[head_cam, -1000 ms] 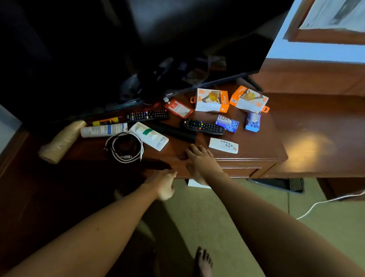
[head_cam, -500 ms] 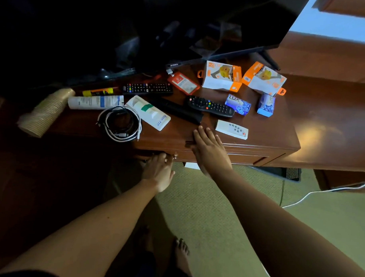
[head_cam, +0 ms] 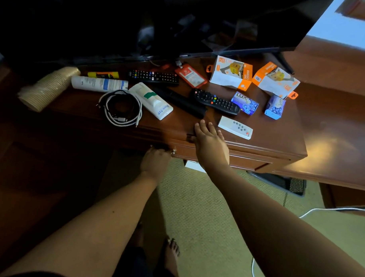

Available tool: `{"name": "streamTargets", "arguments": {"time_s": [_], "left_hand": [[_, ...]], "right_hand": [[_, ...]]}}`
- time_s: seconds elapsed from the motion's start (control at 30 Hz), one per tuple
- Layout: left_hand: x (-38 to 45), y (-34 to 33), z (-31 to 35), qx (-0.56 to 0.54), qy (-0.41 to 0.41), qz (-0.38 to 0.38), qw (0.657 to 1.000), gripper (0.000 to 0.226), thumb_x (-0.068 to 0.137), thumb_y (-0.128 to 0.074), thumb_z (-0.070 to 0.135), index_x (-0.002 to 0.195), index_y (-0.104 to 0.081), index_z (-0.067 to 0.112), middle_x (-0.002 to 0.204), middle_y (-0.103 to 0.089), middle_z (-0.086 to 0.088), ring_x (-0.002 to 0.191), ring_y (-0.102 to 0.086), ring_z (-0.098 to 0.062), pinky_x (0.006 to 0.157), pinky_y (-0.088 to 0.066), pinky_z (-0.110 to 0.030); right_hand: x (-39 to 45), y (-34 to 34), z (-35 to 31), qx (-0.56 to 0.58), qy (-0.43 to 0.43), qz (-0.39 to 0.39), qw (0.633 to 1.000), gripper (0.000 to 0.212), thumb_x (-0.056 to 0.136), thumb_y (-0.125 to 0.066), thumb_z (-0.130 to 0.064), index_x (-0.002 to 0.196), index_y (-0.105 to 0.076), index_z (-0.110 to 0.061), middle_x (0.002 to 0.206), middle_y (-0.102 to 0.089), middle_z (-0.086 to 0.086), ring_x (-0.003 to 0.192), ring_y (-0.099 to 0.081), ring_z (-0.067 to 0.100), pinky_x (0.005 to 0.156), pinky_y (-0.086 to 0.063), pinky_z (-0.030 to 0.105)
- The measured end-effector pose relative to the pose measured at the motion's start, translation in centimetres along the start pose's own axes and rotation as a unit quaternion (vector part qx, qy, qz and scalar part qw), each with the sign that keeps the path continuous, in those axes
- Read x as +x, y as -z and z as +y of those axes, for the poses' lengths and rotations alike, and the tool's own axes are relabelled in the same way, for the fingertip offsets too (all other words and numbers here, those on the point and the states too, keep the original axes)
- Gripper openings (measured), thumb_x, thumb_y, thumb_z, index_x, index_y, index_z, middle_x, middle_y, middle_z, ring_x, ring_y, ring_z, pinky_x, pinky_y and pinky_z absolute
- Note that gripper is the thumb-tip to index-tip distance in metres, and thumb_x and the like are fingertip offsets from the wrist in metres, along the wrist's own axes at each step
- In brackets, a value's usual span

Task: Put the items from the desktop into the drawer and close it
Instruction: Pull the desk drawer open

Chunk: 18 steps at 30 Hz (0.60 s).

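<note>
Your left hand [head_cam: 156, 164] is curling its fingers around the small drawer knob [head_cam: 173, 152] on the drawer [head_cam: 234, 158] front, which is sitting shut just under the desk [head_cam: 281, 131] edge. Your right hand [head_cam: 208, 143] is lying flat, fingers spread, on that edge just right of the knob, holding nothing. The drawer's long axis is running left-right, so you are likely pulling straight toward yourself. The white remote [head_cam: 235, 130] is lying just beyond your right hand.

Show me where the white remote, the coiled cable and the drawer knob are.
white remote [head_cam: 235, 130], head view, middle of its button face.
coiled cable [head_cam: 135, 107], head view, on the white loops at the right side.
drawer knob [head_cam: 173, 152], head view, on the small metal knob.
</note>
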<state>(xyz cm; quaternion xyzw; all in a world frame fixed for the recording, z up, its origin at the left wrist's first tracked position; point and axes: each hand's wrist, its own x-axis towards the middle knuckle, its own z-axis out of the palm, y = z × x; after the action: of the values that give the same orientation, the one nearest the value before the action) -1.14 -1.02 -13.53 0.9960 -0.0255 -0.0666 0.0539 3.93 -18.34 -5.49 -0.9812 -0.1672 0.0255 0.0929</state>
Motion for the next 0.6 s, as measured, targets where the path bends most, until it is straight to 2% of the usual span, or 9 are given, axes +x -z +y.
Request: {"name": "streamTargets", "arguments": {"time_s": [0.17,0.37,0.5,0.6], "left_hand": [[-2.0,0.1,0.5,-0.004,0.004,0.002,1.0,0.015,0.09,-0.061,0.014,0.083,-0.074,0.015,0.083,-0.074,-0.007,0.076,-0.071,-0.027,0.075,-0.053,-0.036],[-5.9,-0.4,0.6,0.024,0.009,-0.003,1.0,0.011,0.08,-0.077,0.015,0.071,-0.073,0.02,0.065,-0.069,0.0,0.056,-0.068,-0.019,0.057,-0.054,-0.031],[-8.4,-0.5,1.0,0.019,0.009,-0.017,1.0,0.011,0.091,-0.065,0.015,0.085,-0.073,0.02,0.078,-0.072,-0.002,0.07,-0.071,-0.022,0.066,-0.055,-0.033],[-10.2,-0.7,1.2,-0.009,0.022,-0.011,1.0,0.013,0.092,-0.064,0.013,0.089,-0.073,0.022,0.082,-0.072,0.0,0.075,-0.071,-0.02,0.069,-0.057,-0.034]], "right_hand": [[0.3,0.5,0.1,-0.009,0.007,-0.004,1.0,0.049,0.106,-0.039,-0.029,0.153,-0.033,-0.018,0.162,-0.028,0.004,0.15,-0.02,0.027,0.12,-0.019,0.043],[0.5,0.4,-0.1,0.001,0.003,-0.012,1.0,0.049,0.105,-0.042,-0.029,0.152,-0.036,-0.016,0.162,-0.029,0.006,0.15,-0.021,0.029,0.12,-0.019,0.045],[0.5,0.4,-0.1,0.0,0.0,-0.014,1.0,0.049,0.105,-0.042,-0.029,0.152,-0.035,-0.016,0.162,-0.029,0.006,0.15,-0.022,0.029,0.119,-0.019,0.045],[0.3,0.5,-0.2,0.003,-0.001,-0.009,1.0,0.049,0.106,-0.041,-0.026,0.153,-0.034,-0.016,0.163,-0.027,0.006,0.15,-0.02,0.029,0.12,-0.018,0.045]]}}
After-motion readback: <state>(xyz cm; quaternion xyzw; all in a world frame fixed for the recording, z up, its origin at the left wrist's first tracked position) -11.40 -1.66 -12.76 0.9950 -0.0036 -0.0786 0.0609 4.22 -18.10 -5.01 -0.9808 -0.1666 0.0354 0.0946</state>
